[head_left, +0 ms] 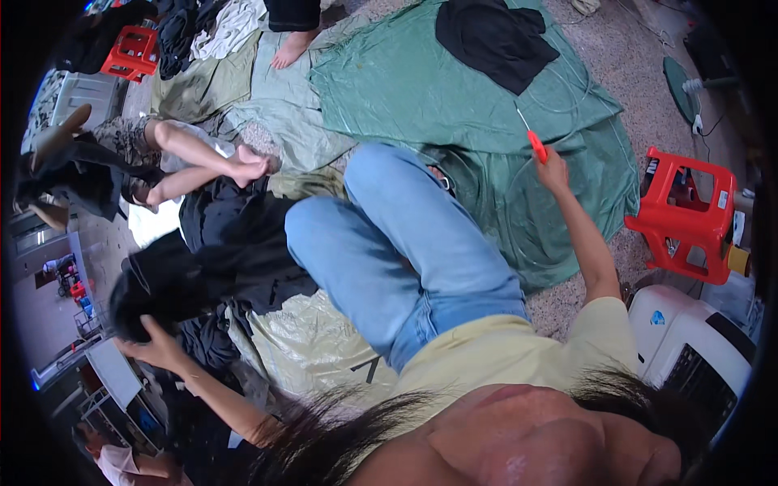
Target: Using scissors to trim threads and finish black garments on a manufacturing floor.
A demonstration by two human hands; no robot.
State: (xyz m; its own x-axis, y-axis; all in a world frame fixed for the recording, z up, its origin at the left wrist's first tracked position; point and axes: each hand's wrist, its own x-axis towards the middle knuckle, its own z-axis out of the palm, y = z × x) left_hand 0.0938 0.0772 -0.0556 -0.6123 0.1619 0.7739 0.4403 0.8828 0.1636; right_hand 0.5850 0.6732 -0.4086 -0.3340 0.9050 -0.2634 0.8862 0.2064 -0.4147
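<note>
At the left, my left hand (pixel 162 348) is closed on the edge of a black garment (pixel 211 271), which stretches in folds toward my knees. Out to the right, my right hand (pixel 553 172) is wrapped around a red-handled tool (pixel 536 147) with a thin metal shaft; its exact kind is unclear. The shaft points away from me toward another black garment (pixel 496 42), lying bunched on a green plastic sheet (pixel 389 89). A thin pale cord or tube curves over the sheet near the tool. My bent legs in blue jeans lie between both hands.
A red plastic stool (pixel 689 215) stands at the right, above a white appliance (pixel 689 340). Another red stool (pixel 132 53) is far left. Barefoot people sit or stand on the far and left sides, among piled dark clothes. A pale woven sheet (pixel 304 348) lies beside me.
</note>
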